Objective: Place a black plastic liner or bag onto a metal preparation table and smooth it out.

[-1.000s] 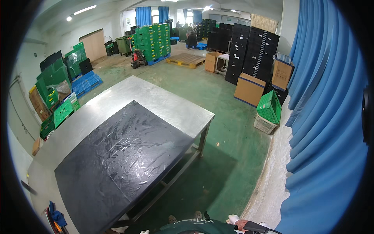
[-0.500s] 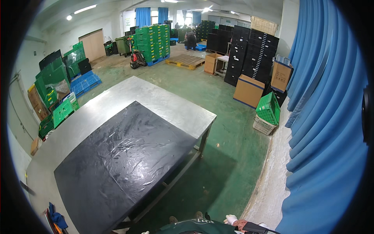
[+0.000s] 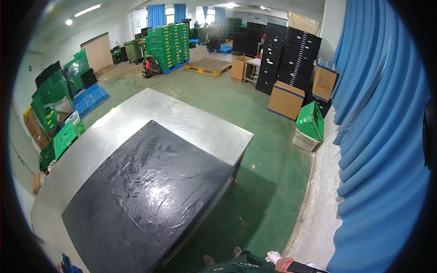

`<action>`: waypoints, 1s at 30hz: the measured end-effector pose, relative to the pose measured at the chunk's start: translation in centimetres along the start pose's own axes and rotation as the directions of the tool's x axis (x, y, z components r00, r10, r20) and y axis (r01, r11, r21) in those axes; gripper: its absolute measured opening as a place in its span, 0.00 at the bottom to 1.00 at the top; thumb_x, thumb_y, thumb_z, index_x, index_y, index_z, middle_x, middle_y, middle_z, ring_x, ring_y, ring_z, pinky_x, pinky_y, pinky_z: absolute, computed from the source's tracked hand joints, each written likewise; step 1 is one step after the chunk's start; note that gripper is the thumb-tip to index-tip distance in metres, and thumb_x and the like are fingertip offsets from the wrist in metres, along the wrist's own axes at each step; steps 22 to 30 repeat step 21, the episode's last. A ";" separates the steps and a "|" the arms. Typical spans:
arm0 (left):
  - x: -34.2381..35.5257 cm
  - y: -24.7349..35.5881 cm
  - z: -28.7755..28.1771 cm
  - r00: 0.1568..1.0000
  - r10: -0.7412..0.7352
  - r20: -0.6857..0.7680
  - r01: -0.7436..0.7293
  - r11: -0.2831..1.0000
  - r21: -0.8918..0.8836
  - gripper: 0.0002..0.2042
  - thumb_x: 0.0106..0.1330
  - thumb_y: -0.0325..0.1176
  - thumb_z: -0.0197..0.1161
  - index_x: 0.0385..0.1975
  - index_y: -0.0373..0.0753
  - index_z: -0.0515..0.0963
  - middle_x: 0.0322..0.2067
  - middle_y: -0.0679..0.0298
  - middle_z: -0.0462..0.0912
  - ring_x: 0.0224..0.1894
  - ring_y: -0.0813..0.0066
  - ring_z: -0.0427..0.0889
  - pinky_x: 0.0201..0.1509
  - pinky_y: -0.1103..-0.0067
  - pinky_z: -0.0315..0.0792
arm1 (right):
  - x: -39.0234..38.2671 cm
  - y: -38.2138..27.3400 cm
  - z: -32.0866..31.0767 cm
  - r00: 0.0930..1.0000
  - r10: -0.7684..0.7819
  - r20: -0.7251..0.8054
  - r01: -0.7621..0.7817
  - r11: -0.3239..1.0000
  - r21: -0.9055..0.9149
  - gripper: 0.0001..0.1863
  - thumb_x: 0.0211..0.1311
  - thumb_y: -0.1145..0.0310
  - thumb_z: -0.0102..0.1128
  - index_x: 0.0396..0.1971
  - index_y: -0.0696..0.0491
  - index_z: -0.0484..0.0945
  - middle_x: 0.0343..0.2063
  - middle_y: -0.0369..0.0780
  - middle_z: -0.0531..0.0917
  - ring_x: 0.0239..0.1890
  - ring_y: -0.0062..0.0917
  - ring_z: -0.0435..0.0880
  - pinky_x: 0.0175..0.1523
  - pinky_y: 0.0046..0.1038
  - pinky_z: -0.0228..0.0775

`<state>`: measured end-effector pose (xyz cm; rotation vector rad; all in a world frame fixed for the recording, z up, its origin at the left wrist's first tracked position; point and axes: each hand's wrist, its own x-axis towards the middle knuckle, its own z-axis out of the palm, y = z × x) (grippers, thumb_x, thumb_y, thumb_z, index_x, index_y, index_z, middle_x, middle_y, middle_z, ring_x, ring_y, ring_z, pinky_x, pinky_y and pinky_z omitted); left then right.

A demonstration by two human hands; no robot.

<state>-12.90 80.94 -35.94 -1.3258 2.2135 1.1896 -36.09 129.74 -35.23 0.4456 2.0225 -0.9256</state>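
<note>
My right hand (image 3: pixel 272 257), in a pale glove, is low at the lower edge beside my dark green clothing. Its fingers look curled together, and I see nothing in them. A black sheet (image 3: pixel 150 182) with a shiny, wrinkled surface lies across the near part of a metal table (image 3: pixel 177 111). That table stands ahead and to my left, apart from my right hand. My left hand is out of view.
Dark blue cloth (image 3: pixel 68 266) lies at the lower left. Blue curtains (image 3: pixel 378 159) hang along the right wall. Green crate (image 3: pixel 310 120), cardboard box (image 3: pixel 286 101) and black crate stacks (image 3: pixel 298 59) stand nearby. Farther back are stacked green crates (image 3: pixel 168 48), a pallet jack (image 3: pixel 150 67) and a wooden pallet (image 3: pixel 208 66).
The view has shifted slightly, with the background sliding left. My right hand shows a little higher. A pale bit at the lower edge, left of my clothing, is gone from view.
</note>
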 end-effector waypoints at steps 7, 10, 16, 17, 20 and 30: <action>0.0 2.0 0.8 0.999 0.030 -0.037 -0.028 0.998 0.059 0.16 0.47 0.47 0.64 0.26 0.44 0.69 0.25 0.55 0.72 0.31 0.53 0.74 0.35 0.64 0.68 | -0.8 -0.1 -2.0 0.968 -0.115 -0.225 0.037 0.946 -0.322 0.20 0.62 0.54 0.48 0.39 0.55 0.81 0.33 0.43 0.86 0.37 0.34 0.85 0.46 0.32 0.74; -0.8 4.2 2.4 0.998 0.019 -0.051 -0.016 0.998 0.061 0.15 0.45 0.46 0.65 0.22 0.44 0.70 0.22 0.56 0.73 0.28 0.54 0.75 0.32 0.63 0.69 | 3.4 2.3 -4.5 0.992 0.050 -0.114 -0.076 0.969 -0.233 0.22 0.62 0.52 0.48 0.40 0.56 0.81 0.34 0.47 0.85 0.39 0.38 0.84 0.47 0.35 0.73; 0.4 6.3 6.8 0.769 0.639 -0.009 -0.556 0.676 0.484 0.12 0.43 0.44 0.67 0.15 0.45 0.72 0.15 0.56 0.75 0.21 0.54 0.77 0.26 0.61 0.70 | 6.2 -3.3 -11.9 0.881 -0.462 0.107 0.431 0.688 -0.583 0.24 0.66 0.53 0.38 0.31 0.59 0.77 0.34 0.51 0.83 0.39 0.48 0.79 0.48 0.43 0.68; 0.5 9.9 7.5 0.729 0.682 0.058 -0.618 0.619 0.484 0.10 0.47 0.44 0.64 0.18 0.45 0.75 0.20 0.55 0.79 0.26 0.53 0.80 0.30 0.60 0.71 | 8.3 -2.0 -13.5 0.897 -0.436 -0.066 0.378 0.837 -0.395 0.19 0.66 0.56 0.42 0.31 0.58 0.75 0.30 0.50 0.83 0.30 0.42 0.81 0.39 0.42 0.72; 4.7 16.9 8.3 0.902 0.376 0.210 -0.431 0.799 0.421 0.25 0.63 0.52 0.50 0.52 0.41 0.77 0.46 0.44 0.79 0.52 0.53 0.78 0.55 0.68 0.71 | 12.6 -3.5 -18.5 0.989 -0.148 0.015 0.134 0.932 0.337 0.15 0.68 0.59 0.50 0.45 0.55 0.70 0.30 0.48 0.82 0.26 0.34 0.83 0.31 0.37 0.78; 1.0 15.8 9.1 0.937 0.310 0.163 -0.350 0.845 0.404 0.25 0.63 0.52 0.50 0.52 0.41 0.77 0.46 0.44 0.79 0.52 0.53 0.78 0.55 0.68 0.71 | 14.4 -1.6 -20.7 0.973 -0.223 0.064 0.191 0.927 0.322 0.16 0.68 0.57 0.52 0.45 0.55 0.70 0.31 0.48 0.82 0.29 0.36 0.85 0.34 0.38 0.81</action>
